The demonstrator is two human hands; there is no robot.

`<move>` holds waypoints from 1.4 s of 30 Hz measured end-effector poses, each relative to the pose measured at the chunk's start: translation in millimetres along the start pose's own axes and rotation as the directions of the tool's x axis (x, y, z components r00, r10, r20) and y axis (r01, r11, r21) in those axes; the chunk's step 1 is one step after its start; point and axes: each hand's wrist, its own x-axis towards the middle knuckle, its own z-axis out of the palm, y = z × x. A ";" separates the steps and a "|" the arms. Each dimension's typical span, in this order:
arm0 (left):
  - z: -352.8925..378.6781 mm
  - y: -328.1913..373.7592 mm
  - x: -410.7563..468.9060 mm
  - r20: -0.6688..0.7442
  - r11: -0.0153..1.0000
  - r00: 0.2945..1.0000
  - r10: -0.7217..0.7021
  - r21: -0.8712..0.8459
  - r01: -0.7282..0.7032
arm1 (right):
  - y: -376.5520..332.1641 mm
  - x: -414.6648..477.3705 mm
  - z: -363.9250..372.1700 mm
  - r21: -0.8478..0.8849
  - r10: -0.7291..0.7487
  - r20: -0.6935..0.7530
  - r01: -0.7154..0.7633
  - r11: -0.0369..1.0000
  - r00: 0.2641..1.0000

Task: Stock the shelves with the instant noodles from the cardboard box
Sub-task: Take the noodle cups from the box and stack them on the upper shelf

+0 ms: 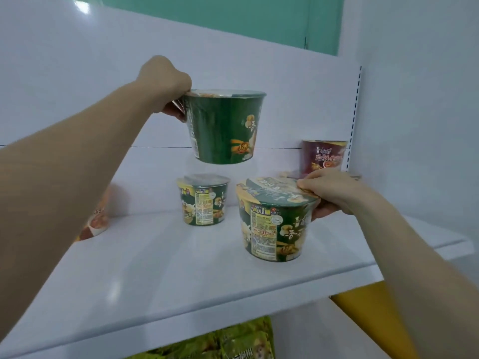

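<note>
White shelving [181, 268] fills the view. Above it, the left hand [166, 81] grips a green noodle bowl [224, 125] by its rim, held in the air over a smaller green bowl [203, 199] standing farther back. The right hand [329, 190] clasps a second green bowl [276, 221] resting on the shelf. A dark red bowl [324, 156] stands in the back right corner; an orange cup [97, 218] shows behind the left forearm.

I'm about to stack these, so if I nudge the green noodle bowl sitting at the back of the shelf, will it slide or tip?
The back green noodle bowl would probably slide: its wrap looks glossy and the white shelf smooth. Its base is narrower than its rim, so a high push might tip it. Likely light.
</note>
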 end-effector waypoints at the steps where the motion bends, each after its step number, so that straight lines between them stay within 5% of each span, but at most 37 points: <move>1: 4.6 -3.8 7.5 -0.008 1.000 1.000 -0.012 0.009 0.012 | 1.7 14.1 3.3 0.001 0.010 0.008 -0.010 1.000 1.000; 17: 79.9 -48.3 72.4 -0.097 0.979 0.979 -0.181 0.080 0.189 | 32.2 176.0 36.2 0.000 0.004 0.109 -0.004 1.000 0.994; 42: 112.4 -72.6 86.3 -0.024 0.957 0.977 -0.213 0.198 0.214 | 20.7 230.1 77.7 0.022 0.008 0.035 -0.009 1.000 0.999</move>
